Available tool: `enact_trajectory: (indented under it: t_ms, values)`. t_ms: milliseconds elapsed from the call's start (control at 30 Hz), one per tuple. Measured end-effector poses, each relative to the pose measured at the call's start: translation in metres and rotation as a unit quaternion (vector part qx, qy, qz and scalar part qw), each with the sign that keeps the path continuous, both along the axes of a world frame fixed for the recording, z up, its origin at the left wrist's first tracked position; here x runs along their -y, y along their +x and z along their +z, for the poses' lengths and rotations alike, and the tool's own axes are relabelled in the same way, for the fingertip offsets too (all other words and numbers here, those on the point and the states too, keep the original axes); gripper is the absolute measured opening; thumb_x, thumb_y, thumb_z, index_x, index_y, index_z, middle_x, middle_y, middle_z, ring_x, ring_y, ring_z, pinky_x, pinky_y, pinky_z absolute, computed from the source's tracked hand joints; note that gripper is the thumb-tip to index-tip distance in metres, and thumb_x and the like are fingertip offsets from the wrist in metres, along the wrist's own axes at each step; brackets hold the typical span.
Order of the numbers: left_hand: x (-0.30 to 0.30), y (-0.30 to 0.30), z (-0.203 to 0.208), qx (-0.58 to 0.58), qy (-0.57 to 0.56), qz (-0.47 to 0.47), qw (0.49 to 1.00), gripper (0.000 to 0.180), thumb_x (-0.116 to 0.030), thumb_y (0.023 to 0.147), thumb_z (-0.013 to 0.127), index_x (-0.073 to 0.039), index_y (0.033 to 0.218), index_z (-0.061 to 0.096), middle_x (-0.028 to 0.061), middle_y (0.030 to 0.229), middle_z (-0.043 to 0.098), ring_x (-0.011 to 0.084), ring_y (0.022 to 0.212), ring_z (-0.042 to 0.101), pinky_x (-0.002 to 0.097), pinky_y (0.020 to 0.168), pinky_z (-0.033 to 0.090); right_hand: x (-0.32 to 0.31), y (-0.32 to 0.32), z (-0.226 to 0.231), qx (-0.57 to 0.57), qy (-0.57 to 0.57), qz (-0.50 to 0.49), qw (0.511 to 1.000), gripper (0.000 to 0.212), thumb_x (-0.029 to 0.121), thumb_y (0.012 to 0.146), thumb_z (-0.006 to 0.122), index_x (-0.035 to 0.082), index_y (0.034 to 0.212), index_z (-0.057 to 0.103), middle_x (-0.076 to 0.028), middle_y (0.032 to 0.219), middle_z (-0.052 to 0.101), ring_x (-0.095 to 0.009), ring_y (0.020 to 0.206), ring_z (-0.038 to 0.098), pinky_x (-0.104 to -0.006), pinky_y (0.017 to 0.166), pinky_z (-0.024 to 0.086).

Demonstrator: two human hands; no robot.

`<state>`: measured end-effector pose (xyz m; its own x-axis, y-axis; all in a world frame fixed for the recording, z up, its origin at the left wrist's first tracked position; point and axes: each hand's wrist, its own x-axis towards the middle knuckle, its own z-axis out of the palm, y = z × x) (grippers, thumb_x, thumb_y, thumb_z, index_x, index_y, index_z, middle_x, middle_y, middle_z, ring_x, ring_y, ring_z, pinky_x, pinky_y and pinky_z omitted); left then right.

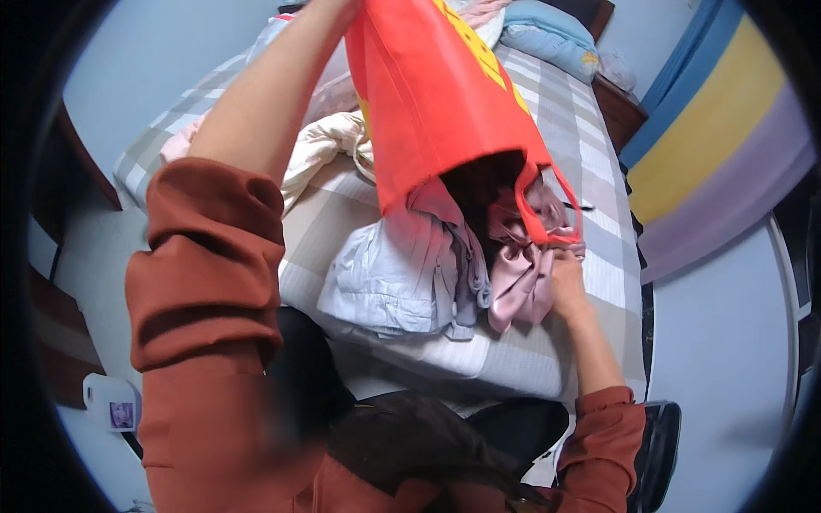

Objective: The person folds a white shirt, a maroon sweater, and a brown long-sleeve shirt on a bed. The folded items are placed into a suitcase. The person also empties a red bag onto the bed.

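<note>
A red shopping bag (436,103) with yellow markings is tipped over the bed, its mouth facing down toward me. My left forearm reaches up to the bag's far end, where the hand itself runs out of the picture. My right hand (566,275) is closed on a pink satin garment (522,286) at the bag's mouth, beside the red strap (532,214). Part of that satin still lies inside the opening. Pale blue-grey folded clothing (393,274) hangs or rests below the mouth on the bed's near side. The inside of the bag is dark.
The bed has a grey-and-white checked sheet (590,162). Cream bedding (321,150) lies left of the bag, and a blue pillow (547,38) at the far end. A striped curtain (718,111) hangs at right. A white jug (111,402) stands on the floor at left.
</note>
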<state>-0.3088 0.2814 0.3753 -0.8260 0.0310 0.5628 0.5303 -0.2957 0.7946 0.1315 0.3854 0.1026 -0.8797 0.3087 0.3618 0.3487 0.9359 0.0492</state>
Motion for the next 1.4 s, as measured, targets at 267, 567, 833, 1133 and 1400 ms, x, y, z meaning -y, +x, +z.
enact_trajectory:
  t_ms: [267,567,833,1133,1400]
  values:
    - [0.024,0.017,0.058,0.043,0.067,-0.018,0.997,0.048,-0.041,0.087,0.041,0.003,0.095,0.058,0.0192,0.090,0.062,0.0274,0.084,0.060,0.0455,0.070,0.046,0.030,0.038,0.057,-0.047,-0.249,-0.051,0.966,0.044,0.015,0.067,0.063,0.001,0.108,0.055,-0.019,0.110,0.055,-0.033,0.102,0.053,-0.0398,0.090,0.040]
    - [-0.022,-0.096,0.085,-0.005,0.058,-0.520,0.852,0.042,-0.045,0.089,0.042,-0.007,0.083,0.058,0.0074,0.072,0.056,0.0211,0.063,0.054,0.0386,0.061,0.048,0.098,-0.166,0.103,-0.205,-0.196,0.179,0.942,0.065,0.030,0.069,0.066,0.007,0.125,0.043,-0.022,0.130,0.038,-0.043,0.121,0.033,-0.0537,0.095,0.034]
    - [0.063,-0.002,0.068,-0.110,0.105,-0.090,0.984,0.034,-0.037,0.091,0.042,-0.006,0.084,0.055,0.0077,0.074,0.057,0.0210,0.065,0.055,0.0341,0.061,0.049,0.062,-0.223,0.026,-0.181,-0.197,-0.004,0.963,0.040,0.017,0.072,0.057,0.016,0.113,0.056,-0.022,0.112,0.055,-0.035,0.103,0.053,-0.0434,0.088,0.043]
    - [0.217,-0.094,0.038,-0.038,0.141,0.129,0.981,0.041,-0.039,0.090,0.041,0.000,0.096,0.054,0.0126,0.088,0.059,0.0264,0.076,0.058,0.0362,0.068,0.049,-0.035,-0.152,-0.032,-0.302,-0.063,-0.180,0.934,0.037,0.020,0.077,0.051,0.012,0.114,0.052,-0.018,0.107,0.057,-0.037,0.101,0.053,-0.0442,0.085,0.042]
    - [0.355,-0.127,0.012,0.124,0.197,0.305,0.924,0.051,-0.040,0.090,0.039,0.006,0.106,0.054,0.0170,0.100,0.061,0.0312,0.086,0.060,0.0380,0.074,0.049,-0.003,-0.131,0.016,-0.280,-0.251,-0.134,0.917,0.050,0.024,0.078,0.060,0.009,0.122,0.042,-0.020,0.114,0.051,-0.039,0.105,0.050,-0.0400,0.087,0.041]
